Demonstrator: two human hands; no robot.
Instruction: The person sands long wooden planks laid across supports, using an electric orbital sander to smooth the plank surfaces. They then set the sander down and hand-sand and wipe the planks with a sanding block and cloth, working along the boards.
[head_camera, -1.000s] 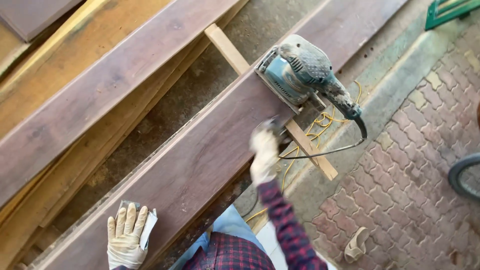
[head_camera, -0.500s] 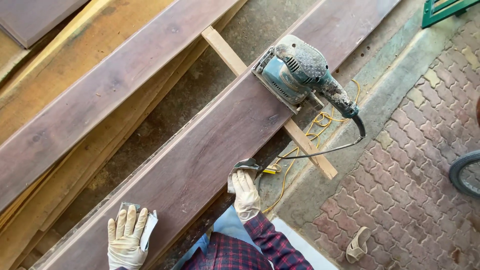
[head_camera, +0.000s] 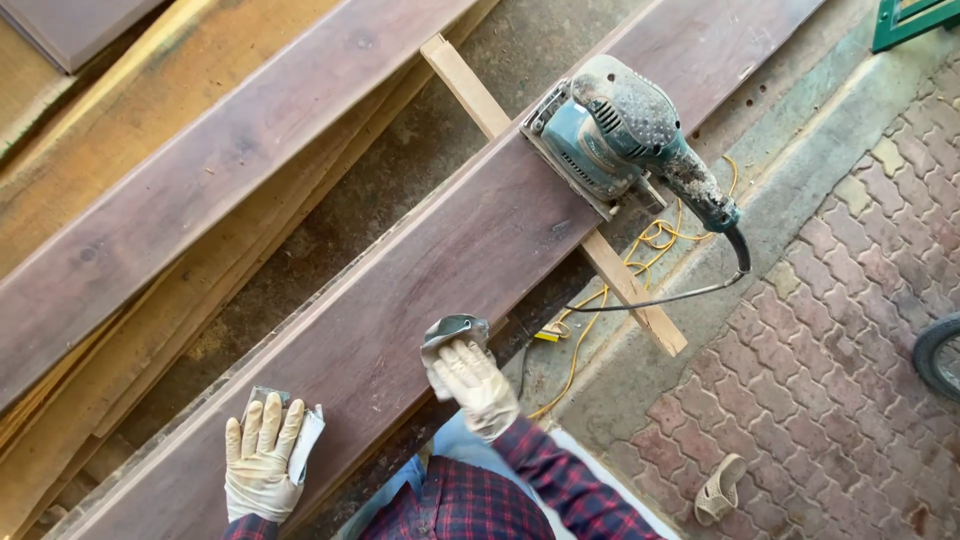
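My gloved right hand (head_camera: 472, 385) pinches a small folded piece of grey sandpaper (head_camera: 452, 329) against the near edge of the long dark brown wooden plank (head_camera: 400, 310) — thin, limp stuff, I judge, best held flat under the fingertips. My gloved left hand (head_camera: 260, 458) lies open, palm down on a second pale sandpaper sheet (head_camera: 306, 440) on the same plank. Further along sits the dusty teal electric sander (head_camera: 610, 135) — weighty, its rear handle the place to grip.
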